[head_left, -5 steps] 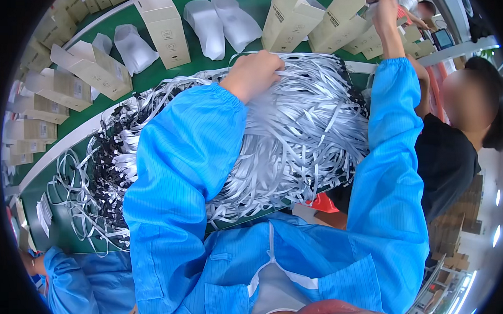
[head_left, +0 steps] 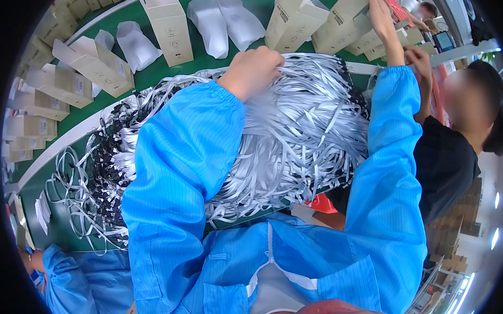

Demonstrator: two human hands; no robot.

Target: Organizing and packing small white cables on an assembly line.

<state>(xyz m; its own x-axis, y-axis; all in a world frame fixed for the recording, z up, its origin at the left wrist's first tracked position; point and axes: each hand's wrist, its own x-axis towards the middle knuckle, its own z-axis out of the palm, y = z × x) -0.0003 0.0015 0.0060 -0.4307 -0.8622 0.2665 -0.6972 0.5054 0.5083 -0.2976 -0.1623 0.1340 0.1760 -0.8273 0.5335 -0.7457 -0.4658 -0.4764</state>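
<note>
My left hand [head_left: 253, 73] rests at the far edge of a big heap of grey lanyards [head_left: 303, 122] with black ends. Its fingers are curled closed on a lanyard there, mostly hidden under the hand. At the upper right, my right hand [head_left: 380, 14] is raised beside an open cardboard box [head_left: 343, 21]. Its fingers are stretched out along the box's edge, and the fingertips meet the top of the picture. Whether they touch the box I cannot tell.
Open beige boxes [head_left: 169, 32] and white wrapped items [head_left: 209, 28] line the green table [head_left: 57, 230] beyond the heap. A stack of white slips [head_left: 42, 213] lies left. A person in black [head_left: 448, 161] is close on my right; a blue sleeve [head_left: 90, 284] shows lower left.
My right hand has shifted left and slightly down, closer to the open box. The neighbour's hand now shows behind my right wrist. My left hand stays at the heap.
</note>
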